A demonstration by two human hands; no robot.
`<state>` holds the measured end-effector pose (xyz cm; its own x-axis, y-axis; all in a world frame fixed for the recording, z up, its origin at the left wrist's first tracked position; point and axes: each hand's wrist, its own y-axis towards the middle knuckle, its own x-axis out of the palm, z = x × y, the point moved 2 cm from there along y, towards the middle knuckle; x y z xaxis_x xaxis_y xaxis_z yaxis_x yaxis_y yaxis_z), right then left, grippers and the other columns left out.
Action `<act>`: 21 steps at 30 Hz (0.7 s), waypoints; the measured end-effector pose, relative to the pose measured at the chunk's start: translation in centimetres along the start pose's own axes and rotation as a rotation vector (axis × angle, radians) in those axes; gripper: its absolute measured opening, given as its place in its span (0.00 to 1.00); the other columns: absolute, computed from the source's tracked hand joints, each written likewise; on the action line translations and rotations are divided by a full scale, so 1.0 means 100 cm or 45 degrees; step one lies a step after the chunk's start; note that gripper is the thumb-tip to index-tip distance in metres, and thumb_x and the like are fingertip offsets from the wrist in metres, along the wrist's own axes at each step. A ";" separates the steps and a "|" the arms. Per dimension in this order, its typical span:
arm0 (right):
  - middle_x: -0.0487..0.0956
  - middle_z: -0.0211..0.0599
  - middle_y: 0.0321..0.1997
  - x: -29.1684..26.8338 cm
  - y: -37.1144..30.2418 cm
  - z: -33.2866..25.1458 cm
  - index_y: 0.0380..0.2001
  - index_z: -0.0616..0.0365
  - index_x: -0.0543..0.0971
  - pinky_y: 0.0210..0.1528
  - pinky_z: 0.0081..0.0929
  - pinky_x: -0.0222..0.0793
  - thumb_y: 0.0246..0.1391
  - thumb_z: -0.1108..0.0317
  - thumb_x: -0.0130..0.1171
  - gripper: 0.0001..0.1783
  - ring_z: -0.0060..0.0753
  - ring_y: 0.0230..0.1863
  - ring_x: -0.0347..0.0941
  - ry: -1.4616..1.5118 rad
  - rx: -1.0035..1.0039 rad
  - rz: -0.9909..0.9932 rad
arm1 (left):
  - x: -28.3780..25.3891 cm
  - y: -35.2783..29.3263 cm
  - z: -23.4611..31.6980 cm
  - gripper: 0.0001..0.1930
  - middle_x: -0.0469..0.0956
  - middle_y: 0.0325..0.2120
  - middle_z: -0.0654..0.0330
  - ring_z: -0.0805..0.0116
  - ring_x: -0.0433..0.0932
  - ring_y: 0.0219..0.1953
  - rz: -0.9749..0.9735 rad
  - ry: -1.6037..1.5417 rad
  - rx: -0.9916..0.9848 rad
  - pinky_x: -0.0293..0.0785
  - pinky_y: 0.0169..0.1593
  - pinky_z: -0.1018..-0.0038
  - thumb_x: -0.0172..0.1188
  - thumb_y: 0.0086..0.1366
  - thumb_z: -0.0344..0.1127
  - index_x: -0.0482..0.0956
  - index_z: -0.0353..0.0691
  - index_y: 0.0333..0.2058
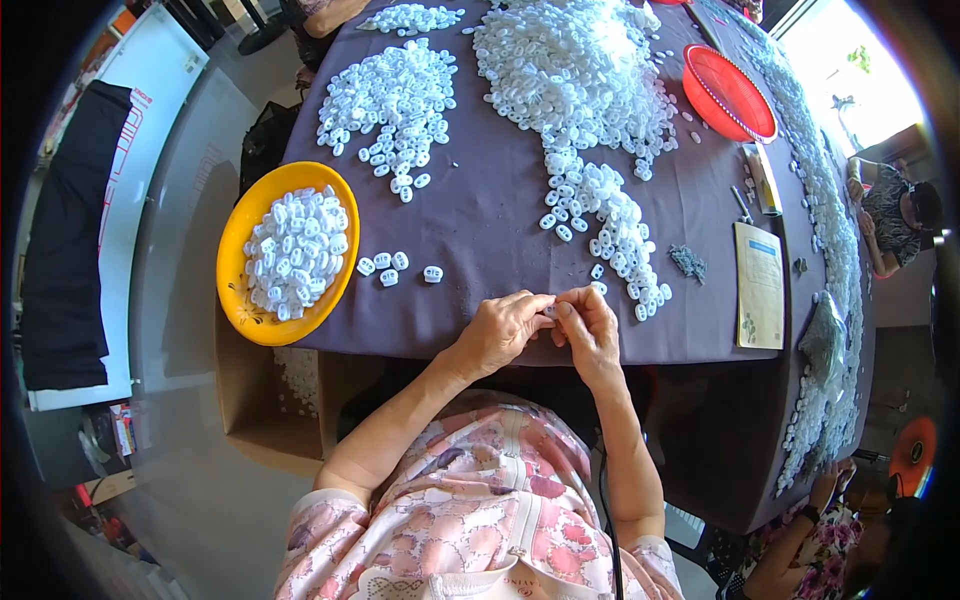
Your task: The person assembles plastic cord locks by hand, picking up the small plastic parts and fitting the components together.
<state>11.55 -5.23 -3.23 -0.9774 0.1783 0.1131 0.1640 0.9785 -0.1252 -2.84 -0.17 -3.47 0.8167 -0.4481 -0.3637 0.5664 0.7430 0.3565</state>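
Both hands meet just over the table's near edge, fingertips together. My left hand (503, 328) and my right hand (590, 328) pinch a small white oval plastic piece (549, 311), mostly covered by the fingers. Left of them lie a few loose white pieces (389, 278), some with dark slots showing. A yellow bowl (228, 280) heaped with such pieces (297, 250) sits at the table's left edge. To the right, a trail of white two-holed pieces (625, 240) runs toward my right hand. Beside it is a little pile of tiny dark grey bits (688, 262).
Large heaps of white pieces (570, 70) and a smaller heap (390, 95) cover the far table. At right are a red basket (745, 125), a beige booklet (760, 290) and a long strip of white pieces (835, 360). A cardboard box (255, 405) stands below left. Other people sit around.
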 end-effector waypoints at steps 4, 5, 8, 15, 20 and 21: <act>0.75 0.31 0.28 0.000 0.000 0.002 0.35 0.62 0.71 0.26 0.15 0.63 0.59 0.73 0.50 0.04 0.16 0.22 0.65 0.054 0.011 0.009 | -0.001 0.003 0.004 0.10 0.76 0.26 0.57 0.71 0.77 0.22 0.011 -0.064 -0.022 0.74 0.25 0.78 0.59 0.58 0.25 0.75 0.33 0.40; 0.75 0.31 0.29 0.000 -0.001 0.001 0.35 0.62 0.71 0.26 0.15 0.63 0.59 0.72 0.50 0.04 0.16 0.22 0.66 0.051 0.002 0.007 | -0.001 0.003 0.005 0.10 0.76 0.25 0.57 0.72 0.77 0.22 0.029 -0.079 -0.018 0.74 0.25 0.78 0.59 0.58 0.25 0.75 0.33 0.40; 0.75 0.31 0.29 0.000 -0.001 0.001 0.35 0.62 0.71 0.27 0.15 0.65 0.59 0.72 0.51 0.04 0.17 0.23 0.67 0.060 -0.003 0.016 | -0.001 0.003 0.006 0.10 0.77 0.26 0.58 0.73 0.76 0.22 0.063 -0.074 0.000 0.73 0.25 0.79 0.60 0.58 0.25 0.75 0.32 0.40; 0.76 0.33 0.31 -0.001 -0.002 0.000 0.34 0.63 0.71 0.28 0.16 0.68 0.58 0.74 0.53 0.04 0.19 0.25 0.70 0.149 -0.009 0.013 | 0.000 0.001 0.008 0.10 0.77 0.27 0.60 0.78 0.74 0.22 -0.010 -0.154 -0.320 0.72 0.25 0.81 0.60 0.58 0.26 0.76 0.32 0.39; 0.76 0.33 0.31 0.000 -0.002 0.000 0.34 0.63 0.71 0.28 0.16 0.68 0.58 0.74 0.52 0.04 0.19 0.25 0.70 0.135 -0.033 0.011 | 0.001 0.001 0.007 0.10 0.76 0.26 0.59 0.76 0.73 0.20 0.044 -0.109 -0.140 0.71 0.24 0.79 0.59 0.59 0.27 0.76 0.33 0.40; 0.76 0.33 0.30 0.000 -0.002 0.000 0.34 0.63 0.71 0.28 0.16 0.68 0.58 0.74 0.52 0.04 0.19 0.24 0.70 0.127 -0.041 0.021 | 0.001 0.000 0.006 0.10 0.76 0.26 0.59 0.76 0.73 0.20 0.045 -0.109 -0.139 0.71 0.24 0.79 0.59 0.59 0.27 0.76 0.33 0.40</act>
<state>11.53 -5.47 -3.25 -0.9568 0.2021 0.2089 0.1856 0.9779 -0.0961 -2.66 -0.46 -3.01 0.8448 -0.4583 -0.2762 0.5259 0.8064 0.2706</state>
